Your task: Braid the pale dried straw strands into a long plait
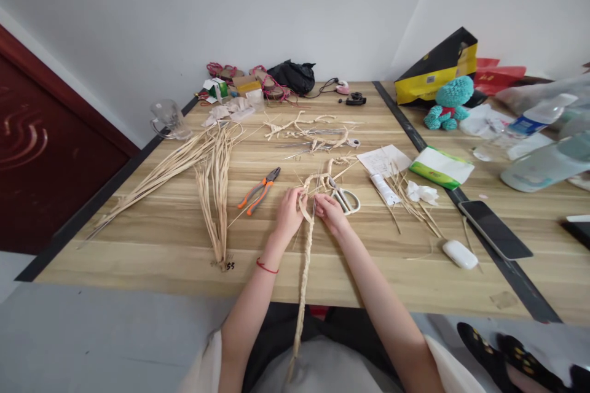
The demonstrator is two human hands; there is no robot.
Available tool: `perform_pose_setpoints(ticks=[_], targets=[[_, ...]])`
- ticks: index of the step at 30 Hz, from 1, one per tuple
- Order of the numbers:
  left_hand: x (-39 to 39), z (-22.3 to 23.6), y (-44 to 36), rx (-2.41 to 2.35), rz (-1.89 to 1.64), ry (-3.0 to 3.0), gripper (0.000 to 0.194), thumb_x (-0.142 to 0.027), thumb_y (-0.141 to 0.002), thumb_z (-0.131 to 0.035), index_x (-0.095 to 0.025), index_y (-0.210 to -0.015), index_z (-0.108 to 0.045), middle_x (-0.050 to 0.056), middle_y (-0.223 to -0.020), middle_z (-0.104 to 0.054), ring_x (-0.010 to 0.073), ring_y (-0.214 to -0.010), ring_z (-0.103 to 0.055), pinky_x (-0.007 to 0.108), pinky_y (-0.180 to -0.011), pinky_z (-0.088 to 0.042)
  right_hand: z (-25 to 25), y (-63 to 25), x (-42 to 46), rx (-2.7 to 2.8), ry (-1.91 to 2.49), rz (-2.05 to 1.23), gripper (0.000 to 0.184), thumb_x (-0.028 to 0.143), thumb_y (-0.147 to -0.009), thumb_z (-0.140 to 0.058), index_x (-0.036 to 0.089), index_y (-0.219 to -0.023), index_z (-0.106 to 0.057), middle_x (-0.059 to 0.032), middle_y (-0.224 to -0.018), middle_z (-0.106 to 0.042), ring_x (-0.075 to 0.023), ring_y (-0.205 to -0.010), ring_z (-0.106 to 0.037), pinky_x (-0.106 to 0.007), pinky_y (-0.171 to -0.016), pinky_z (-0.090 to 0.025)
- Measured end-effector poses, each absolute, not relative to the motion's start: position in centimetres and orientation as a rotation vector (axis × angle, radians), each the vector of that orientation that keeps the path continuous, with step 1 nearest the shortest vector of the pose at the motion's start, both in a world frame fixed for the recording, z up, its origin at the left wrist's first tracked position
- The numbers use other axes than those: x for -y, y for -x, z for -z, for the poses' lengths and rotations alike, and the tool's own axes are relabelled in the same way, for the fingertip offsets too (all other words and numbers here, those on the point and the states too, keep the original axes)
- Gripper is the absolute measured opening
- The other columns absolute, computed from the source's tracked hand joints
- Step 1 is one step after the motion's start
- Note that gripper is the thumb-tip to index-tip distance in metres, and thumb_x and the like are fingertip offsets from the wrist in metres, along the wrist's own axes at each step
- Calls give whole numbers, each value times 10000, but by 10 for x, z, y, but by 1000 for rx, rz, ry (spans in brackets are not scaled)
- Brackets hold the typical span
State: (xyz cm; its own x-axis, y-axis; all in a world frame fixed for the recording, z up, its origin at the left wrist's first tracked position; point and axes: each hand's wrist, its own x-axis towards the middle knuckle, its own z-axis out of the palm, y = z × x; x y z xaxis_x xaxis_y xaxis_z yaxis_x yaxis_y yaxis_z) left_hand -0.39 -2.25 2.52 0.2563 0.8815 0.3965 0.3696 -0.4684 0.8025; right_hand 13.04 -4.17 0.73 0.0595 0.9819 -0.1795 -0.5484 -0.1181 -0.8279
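A long wrapped stem of pale straw (303, 285) runs from between my hands down toward my lap. My left hand (290, 212) is closed in a pinch on a flat straw strip that loops at the stem's upper end. Opposite it, my right hand (330, 212) pinches the stem's top, where thin metal wires stick out upward. Just beyond my fingers lies a straw-wrapped twig shape (318, 179). Scissors with white handles (351, 201) rest beside my right hand, their blades partly hidden. Pliers with orange and grey handles (260, 190) lie to the left.
Bundles of dry straw (214, 190) spread over the table's left side, near a glass mug (168, 118). More wrapped twigs (299, 126) lie farther back. At right are a white tube (385, 189), a tissue pack (441, 167), a phone (495, 229) and a white case (460, 254).
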Motion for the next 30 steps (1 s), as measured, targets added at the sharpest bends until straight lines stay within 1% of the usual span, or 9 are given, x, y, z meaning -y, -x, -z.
perform_pose_setpoints(ticks=[2, 5, 10, 13, 16, 20, 22, 26, 30], targets=[[22, -28, 8, -1172, -1260, -2109, 283, -266, -836, -487, -177, -1102, -524, 98, -1060, -572, 187, -989, -522, 340, -857, -422, -7, -131, 41, 612, 934, -1452, 313, 404, -593, -757, 177, -628, -544, 66, -457, -378, -55, -423, -297, -219, -405, -205], [20, -32, 13, -1191, -1358, -2221, 317, -261, -815, -529, -181, -1122, -515, 108, -1087, -563, 195, -1016, -516, 352, -869, -427, -7, -131, 41, 609, 959, -1447, 323, 418, -580, -759, 176, -651, -557, 62, -466, -397, -60, -430, -306, -224, -411, -216], [20, -36, 22, -1110, -1358, -2244, 171, -262, -820, -530, -193, -955, -609, 81, -966, -610, 182, -962, -544, 335, -869, -425, -6, -130, 41, 608, 960, -1433, 322, 429, -582, -754, 179, -647, -561, 54, -471, -416, -68, -443, -329, -229, -422, -237], [21, -36, 24, -1074, -1345, -2108, 149, -263, -824, -523, -200, -871, -649, 69, -894, -632, 167, -900, -569, 315, -839, -435, -6, -130, 40, 604, 968, -1429, 324, 429, -572, -757, 182, -637, -557, 53, -467, -416, -71, -442, -333, -232, -422, -244], [19, -31, 22, -1062, -1314, -1880, 156, -283, -798, -555, -197, -848, -675, 75, -891, -654, 172, -876, -591, 317, -816, -453, -6, -130, 39, 602, 978, -1428, 332, 433, -561, -762, 181, -639, -560, 52, -465, -416, -73, -440, -332, -234, -419, -248], [16, -16, 7, -1003, -1189, -1530, 218, -325, -750, -600, -153, -858, -678, 92, -874, -676, 179, -820, -623, 325, -773, -485, -6, -129, 40, 610, 953, -1427, 319, 434, -578, -754, 178, -644, -575, 48, -480, -434, -71, -450, -348, -234, -439, -274], [17, -11, -1, -965, -1087, -1386, 255, -356, -713, -632, -136, -834, -675, 83, -811, -681, 175, -747, -629, 324, -728, -497, -6, -129, 41, 619, 933, -1421, 310, 433, -593, -746, 180, -628, -571, 47, -489, -439, -72, -460, -357, -237, -455, -292], [20, -11, -7, -930, -955, -1166, 307, -406, -650, -677, -116, -747, -653, 49, -673, -657, 149, -612, -594, 290, -610, -487, -6, -129, 42, 634, 902, -1417, 302, 431, -619, -734, 181, -625, -564, 57, -476, -411, -66, -450, -328, -235, -453, -285], [19, -16, -3, -954, -888, -1107, 331, -410, -598, -718, -103, -702, -647, 12, -594, -606, 95, -543, -519, 225, -542, -419, -7, -129, 42, 658, 910, -1430, 310, 440, -610, -738, 183, -636, -566, 61, -463, -388, -65, -441, -305, -235, -434, -252]])
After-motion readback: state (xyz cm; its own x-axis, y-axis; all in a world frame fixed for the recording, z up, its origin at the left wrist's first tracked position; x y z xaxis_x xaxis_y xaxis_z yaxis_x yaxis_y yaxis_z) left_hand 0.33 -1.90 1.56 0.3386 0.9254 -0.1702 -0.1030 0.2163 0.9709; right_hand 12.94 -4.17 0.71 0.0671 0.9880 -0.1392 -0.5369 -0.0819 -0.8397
